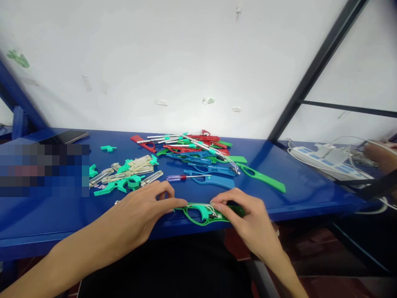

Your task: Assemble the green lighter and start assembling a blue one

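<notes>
A green long-neck lighter casing lies at the table's front edge, its inside facing up. In its loop sits a teal trigger, with a thin white wire beside it. My left hand pinches the narrow end of the casing between thumb and forefinger. Closed over the wider handle part, my right hand has thumb and forefinger at the wire and casing; exactly what the fingertips grip is hidden. Just beyond lies a screwdriver with a purple transparent handle, across a blue lighter casing.
Red, blue and green casings with metal tubes are heaped at the back. Left of them lie clear fuel tanks and teal triggers. A phone rests far left. At right are a power strip and another person's hand.
</notes>
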The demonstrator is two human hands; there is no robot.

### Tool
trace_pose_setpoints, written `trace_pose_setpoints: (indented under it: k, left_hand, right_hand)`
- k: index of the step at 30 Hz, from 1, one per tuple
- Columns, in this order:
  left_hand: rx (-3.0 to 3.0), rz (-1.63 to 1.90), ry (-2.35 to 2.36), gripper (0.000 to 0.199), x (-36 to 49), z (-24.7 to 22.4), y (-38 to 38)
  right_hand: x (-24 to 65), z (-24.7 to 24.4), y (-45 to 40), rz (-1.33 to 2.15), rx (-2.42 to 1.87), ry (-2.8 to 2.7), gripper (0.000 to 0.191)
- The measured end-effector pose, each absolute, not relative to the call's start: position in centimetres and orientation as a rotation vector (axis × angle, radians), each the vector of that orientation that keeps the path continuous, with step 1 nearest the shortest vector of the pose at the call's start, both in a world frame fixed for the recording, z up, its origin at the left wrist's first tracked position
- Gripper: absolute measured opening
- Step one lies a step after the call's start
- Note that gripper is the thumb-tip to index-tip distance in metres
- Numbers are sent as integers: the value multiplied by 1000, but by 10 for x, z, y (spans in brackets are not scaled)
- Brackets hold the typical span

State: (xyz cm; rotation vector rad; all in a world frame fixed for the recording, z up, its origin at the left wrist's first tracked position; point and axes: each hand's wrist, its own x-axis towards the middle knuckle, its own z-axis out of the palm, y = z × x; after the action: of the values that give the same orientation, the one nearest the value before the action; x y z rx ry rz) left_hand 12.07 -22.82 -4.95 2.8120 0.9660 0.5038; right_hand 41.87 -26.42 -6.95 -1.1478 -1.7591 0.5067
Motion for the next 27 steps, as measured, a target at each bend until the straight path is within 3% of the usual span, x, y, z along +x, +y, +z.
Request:
trace_pose_setpoints:
  k: [11,19,27]
  left_hand:
    - [2984,553,814,63,122,-42,-226]
    - [2952,623,764,52,122,-43,-223]
    - [2957,591,798,57,123,-43,-224]
  right_hand:
    - [421,-72,-264,477,-1130,-1781,10]
    - [421,-74,-265,481,-1096,-1754,11]
    - [423,-72,-265,468,-1094,-1794,12]
